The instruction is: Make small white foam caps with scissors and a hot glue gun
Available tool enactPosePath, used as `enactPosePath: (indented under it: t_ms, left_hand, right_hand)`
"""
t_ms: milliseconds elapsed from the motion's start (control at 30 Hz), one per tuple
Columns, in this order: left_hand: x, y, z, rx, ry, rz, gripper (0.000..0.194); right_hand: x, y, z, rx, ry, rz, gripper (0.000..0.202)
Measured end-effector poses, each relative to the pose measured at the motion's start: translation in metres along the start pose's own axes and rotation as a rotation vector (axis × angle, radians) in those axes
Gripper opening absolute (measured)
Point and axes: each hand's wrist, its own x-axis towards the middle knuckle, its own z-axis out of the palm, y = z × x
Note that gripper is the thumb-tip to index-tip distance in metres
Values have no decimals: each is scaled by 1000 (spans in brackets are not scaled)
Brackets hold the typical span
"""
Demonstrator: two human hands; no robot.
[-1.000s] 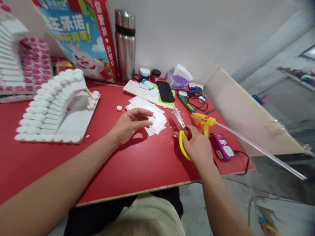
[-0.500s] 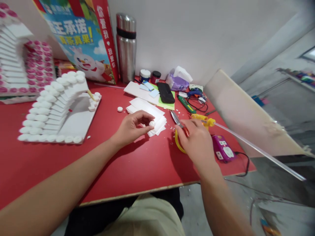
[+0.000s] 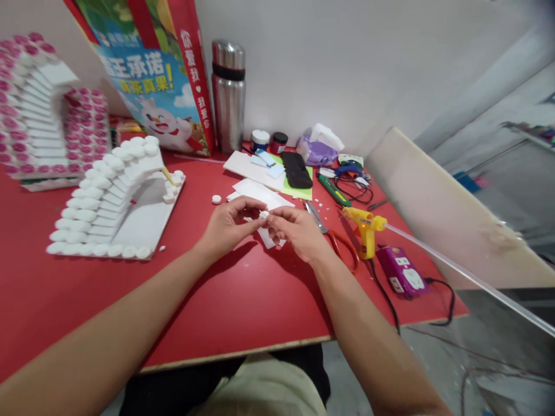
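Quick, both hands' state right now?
Left hand: closed, pinching a small white piece.
Right hand: at that piece's edge; whether it grips, cannot tell.

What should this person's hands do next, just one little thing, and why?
I'd probably have the right hand gently turn the small white piece to check its edge. The left hand pinches it, the right hand is right up against it, and the scissors lie on the table, leaving the right hand available.
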Motion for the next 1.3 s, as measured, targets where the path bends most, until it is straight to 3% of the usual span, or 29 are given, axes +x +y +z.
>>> enactPosePath:
  t_ms: [100,233,633,867,1067,1300]
  left_hand:
    - [0,2,0,-7,-10,-45,22]
    - [2,5,-1,99,-7,9,15]
    - [-1,8,5,-29,53,-159,24]
    - [1,4,5,-40,56,-197,23]
    - [2,0,1,118,-34,31,27]
    - [0,6,-2,348,-24,219,17]
  right_hand:
    - [-2,3,-2,-55,-30,-52,29]
    - [-1,3,-3,-114,-18,-82,26]
    - [1,7,0,-186,26,-209,15]
    - [5,8,2,-65,46,-121,21]
    - [5,-1,0,249,-10,131,29]
    - [5,-4,-4,449,-129,220,30]
